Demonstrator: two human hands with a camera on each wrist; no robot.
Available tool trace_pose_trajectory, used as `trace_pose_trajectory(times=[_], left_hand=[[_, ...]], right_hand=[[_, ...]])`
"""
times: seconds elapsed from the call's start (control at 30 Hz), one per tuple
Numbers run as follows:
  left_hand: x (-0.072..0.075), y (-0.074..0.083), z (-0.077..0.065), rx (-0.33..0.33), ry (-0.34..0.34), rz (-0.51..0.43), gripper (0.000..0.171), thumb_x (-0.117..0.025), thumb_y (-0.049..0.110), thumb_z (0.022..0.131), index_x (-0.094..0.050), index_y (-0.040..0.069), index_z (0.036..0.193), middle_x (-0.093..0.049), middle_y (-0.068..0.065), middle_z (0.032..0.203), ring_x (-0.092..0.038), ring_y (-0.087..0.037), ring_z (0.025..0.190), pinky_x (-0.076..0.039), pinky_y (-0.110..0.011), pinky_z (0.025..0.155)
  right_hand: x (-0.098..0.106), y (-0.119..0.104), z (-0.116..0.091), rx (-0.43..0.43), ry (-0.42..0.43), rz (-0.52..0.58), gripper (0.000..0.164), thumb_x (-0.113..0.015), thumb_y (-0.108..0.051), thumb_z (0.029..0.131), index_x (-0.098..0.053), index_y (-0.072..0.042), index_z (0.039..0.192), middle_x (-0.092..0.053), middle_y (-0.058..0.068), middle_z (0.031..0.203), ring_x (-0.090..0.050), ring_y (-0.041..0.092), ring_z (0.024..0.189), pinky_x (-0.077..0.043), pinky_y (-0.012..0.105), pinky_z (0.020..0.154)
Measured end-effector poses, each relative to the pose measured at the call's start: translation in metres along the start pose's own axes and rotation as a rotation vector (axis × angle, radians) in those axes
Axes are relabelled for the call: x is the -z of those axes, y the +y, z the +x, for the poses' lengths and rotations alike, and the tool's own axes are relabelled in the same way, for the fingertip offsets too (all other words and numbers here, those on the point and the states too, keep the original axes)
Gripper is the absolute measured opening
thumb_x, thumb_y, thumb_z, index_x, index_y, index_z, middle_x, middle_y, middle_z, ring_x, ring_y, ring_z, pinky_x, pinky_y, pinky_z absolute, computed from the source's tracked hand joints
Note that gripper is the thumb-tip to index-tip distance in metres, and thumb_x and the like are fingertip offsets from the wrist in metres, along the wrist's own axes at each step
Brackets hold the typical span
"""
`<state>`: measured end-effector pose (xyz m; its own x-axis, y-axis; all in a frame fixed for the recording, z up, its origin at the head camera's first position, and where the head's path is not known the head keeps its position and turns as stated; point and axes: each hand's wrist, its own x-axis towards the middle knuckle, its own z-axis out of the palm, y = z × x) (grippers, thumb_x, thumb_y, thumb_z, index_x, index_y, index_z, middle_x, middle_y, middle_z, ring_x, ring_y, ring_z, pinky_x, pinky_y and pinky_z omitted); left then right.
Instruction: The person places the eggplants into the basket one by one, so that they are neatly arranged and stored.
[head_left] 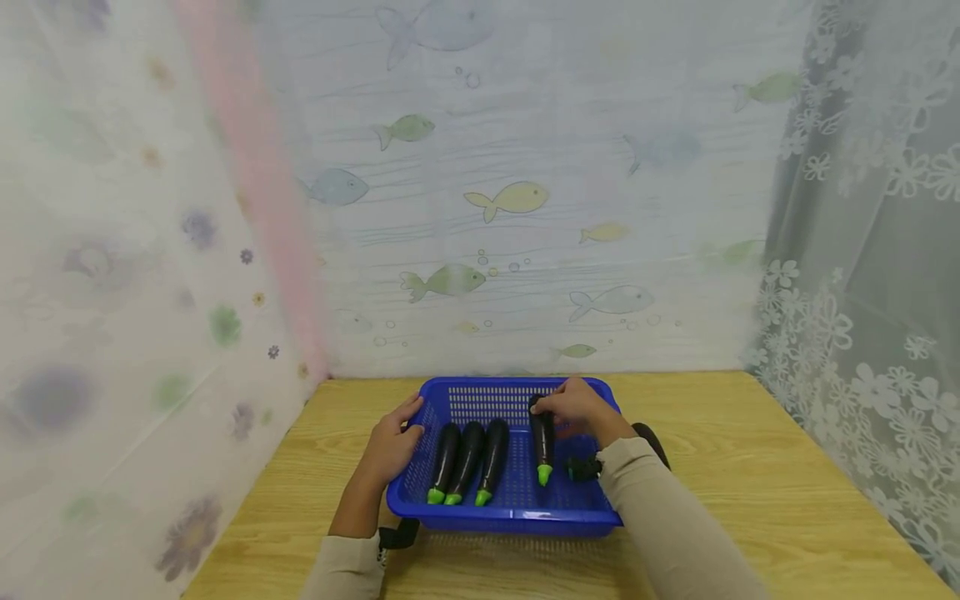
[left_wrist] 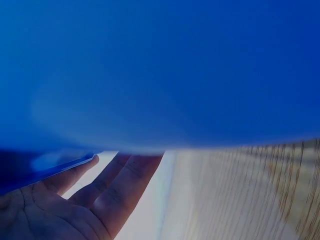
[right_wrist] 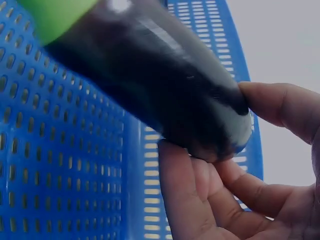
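A blue perforated basket (head_left: 513, 523) stands on the wooden table. Three dark eggplants (head_left: 468, 458) lie side by side in its left half, green stem ends toward me. My right hand (head_left: 573, 404) pinches another eggplant (head_left: 544, 442) by its rounded far end, thumb on one side and fingers on the other. This eggplant hangs over the right half, green end lowest; the right wrist view shows its glossy skin (right_wrist: 155, 70) close up. My left hand (head_left: 393, 442) holds the basket's left rim; its fingers (left_wrist: 130, 190) show beneath the blue edge in the left wrist view.
A further dark eggplant (head_left: 651, 442) lies outside the basket at the right, partly hidden by my right forearm. Wooden tabletop (head_left: 720, 467) extends on both sides. A fish-patterned sheet (head_left: 525, 275) hangs behind the table, and a lace curtain (head_left: 862, 350) hangs at the right.
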<state>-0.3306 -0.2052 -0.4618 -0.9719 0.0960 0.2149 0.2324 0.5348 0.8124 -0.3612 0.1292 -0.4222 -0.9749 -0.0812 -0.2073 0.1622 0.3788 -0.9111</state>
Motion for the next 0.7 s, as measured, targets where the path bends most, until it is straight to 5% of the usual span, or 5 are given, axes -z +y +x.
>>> trace_pose_trajectory(times=[0.27,0.53,0.7], left_hand=[[0.0,0.001,0.0,-0.006,-0.005,0.004,0.058,-0.053,0.014,0.1,-0.044,0.01,0.158,-0.036,-0.002,0.168,-0.053,-0.042,0.139,-0.05,-0.057,0.107],[0.0,0.001,-0.001,-0.004,-0.006,0.008,0.058,-0.053,0.013,0.1,-0.044,0.009,0.157,-0.036,0.0,0.168,-0.05,-0.041,0.142,-0.045,-0.059,0.112],[0.0,0.002,-0.001,-0.002,-0.011,0.01,0.058,-0.053,0.013,0.101,-0.043,0.01,0.158,-0.035,-0.002,0.168,-0.051,-0.043,0.141,-0.046,-0.06,0.111]], right_hand=[[-0.005,0.003,0.002,-0.034,-0.02,-0.002,0.029,-0.08,-0.015,0.083,-0.064,0.001,0.101,-0.066,0.016,0.106,-0.072,0.031,0.092,-0.064,0.047,0.074],[-0.012,0.004,0.0,-0.059,-0.068,0.007,0.053,-0.08,-0.012,0.084,-0.053,0.007,0.125,-0.066,0.024,0.11,-0.074,0.035,0.093,-0.064,0.049,0.076],[-0.017,0.009,0.005,-0.084,-0.079,0.0,0.047,-0.083,-0.013,0.082,-0.058,0.006,0.118,-0.066,0.02,0.1,-0.074,0.032,0.086,-0.064,0.046,0.074]])
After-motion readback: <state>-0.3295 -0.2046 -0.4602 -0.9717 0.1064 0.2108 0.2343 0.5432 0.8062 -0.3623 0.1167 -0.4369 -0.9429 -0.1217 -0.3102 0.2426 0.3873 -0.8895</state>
